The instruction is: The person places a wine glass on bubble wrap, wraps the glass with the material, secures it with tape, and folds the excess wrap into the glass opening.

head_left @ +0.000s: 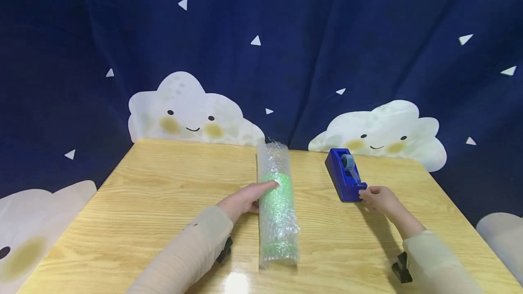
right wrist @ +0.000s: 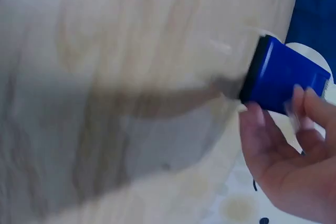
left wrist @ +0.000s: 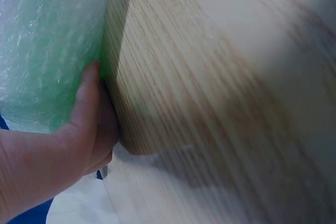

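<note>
A green cylinder wrapped in bubble wrap point(head_left: 278, 221) lies lengthwise on the wooden table. My left hand point(head_left: 248, 196) holds it from the left side, a finger reaching across its top. In the left wrist view, the left hand point(left wrist: 86, 124) touches the wrap beside the tabletop; part of its grip is hidden. To the right stands a blue tape dispenser point(head_left: 343, 185) with a roll of clear tape point(head_left: 347, 162). My right hand point(head_left: 380, 199) is at its front cutter end, thumb and finger pinching the tape's end, which shows as a translucent strip point(right wrist: 295, 119) in the right wrist view.
The wooden table point(head_left: 184, 180) ends at a dark blue curtain point(head_left: 245, 58) with white clouds and triangles. The dispenser stands near the back right, apart from the wrapped cylinder. Black wrist-camera mounts point(head_left: 402, 267) sit under the forearms.
</note>
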`<state>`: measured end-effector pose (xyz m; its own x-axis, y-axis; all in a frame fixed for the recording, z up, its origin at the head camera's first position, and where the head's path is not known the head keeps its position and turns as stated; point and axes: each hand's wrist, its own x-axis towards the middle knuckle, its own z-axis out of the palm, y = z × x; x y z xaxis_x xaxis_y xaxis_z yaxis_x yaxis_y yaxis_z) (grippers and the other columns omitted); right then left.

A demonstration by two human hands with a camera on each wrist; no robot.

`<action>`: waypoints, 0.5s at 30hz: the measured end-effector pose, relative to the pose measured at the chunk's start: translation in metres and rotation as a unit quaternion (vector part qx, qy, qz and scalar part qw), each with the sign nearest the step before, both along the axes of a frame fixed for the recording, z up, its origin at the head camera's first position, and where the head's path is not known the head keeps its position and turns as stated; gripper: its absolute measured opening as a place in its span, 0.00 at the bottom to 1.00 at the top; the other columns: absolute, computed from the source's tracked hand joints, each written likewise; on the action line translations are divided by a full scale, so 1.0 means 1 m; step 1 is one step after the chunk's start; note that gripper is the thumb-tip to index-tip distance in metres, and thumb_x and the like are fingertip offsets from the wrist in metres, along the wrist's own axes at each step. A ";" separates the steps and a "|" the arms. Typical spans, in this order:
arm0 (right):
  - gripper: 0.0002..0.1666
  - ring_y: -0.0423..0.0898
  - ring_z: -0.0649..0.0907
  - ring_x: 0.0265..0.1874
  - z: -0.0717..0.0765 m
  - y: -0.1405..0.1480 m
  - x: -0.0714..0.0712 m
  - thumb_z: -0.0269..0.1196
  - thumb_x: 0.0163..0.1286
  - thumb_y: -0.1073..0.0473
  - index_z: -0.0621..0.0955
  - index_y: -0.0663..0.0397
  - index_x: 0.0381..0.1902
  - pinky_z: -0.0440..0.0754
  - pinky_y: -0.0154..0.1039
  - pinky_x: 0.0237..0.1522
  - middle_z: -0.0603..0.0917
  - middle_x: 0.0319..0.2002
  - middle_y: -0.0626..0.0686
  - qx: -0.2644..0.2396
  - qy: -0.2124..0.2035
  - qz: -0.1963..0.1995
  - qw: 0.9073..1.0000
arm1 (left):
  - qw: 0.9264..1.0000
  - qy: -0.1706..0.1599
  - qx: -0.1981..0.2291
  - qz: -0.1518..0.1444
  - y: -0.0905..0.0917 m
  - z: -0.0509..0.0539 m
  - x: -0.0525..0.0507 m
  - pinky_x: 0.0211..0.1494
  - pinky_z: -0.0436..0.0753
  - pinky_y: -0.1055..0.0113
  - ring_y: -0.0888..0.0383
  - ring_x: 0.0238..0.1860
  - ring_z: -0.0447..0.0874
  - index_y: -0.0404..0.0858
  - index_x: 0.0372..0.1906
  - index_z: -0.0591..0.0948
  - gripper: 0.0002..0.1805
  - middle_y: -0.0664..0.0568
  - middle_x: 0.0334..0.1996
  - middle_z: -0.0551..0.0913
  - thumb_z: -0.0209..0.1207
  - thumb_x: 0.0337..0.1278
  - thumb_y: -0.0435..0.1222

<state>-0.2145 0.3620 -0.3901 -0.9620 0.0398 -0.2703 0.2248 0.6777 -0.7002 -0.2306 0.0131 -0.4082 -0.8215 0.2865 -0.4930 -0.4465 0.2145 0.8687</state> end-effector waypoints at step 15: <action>0.19 0.40 0.74 0.23 0.028 -0.017 0.021 0.52 0.68 0.69 0.69 0.82 0.52 0.76 0.35 0.26 0.79 0.26 0.53 -0.009 -0.006 0.158 0.987 | 1.000 0.003 -0.008 -0.009 0.000 -0.002 -0.001 0.43 0.79 0.63 0.54 0.40 0.76 0.34 0.58 0.71 0.36 0.46 0.44 0.75 0.58 0.50 0.55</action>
<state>-0.1936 0.3451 -0.3624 -0.9221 -0.2673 -0.2799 0.0122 0.7027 -0.7114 -0.2321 0.0129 -0.4104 -0.8194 0.2925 -0.4930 -0.4376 0.2362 0.8676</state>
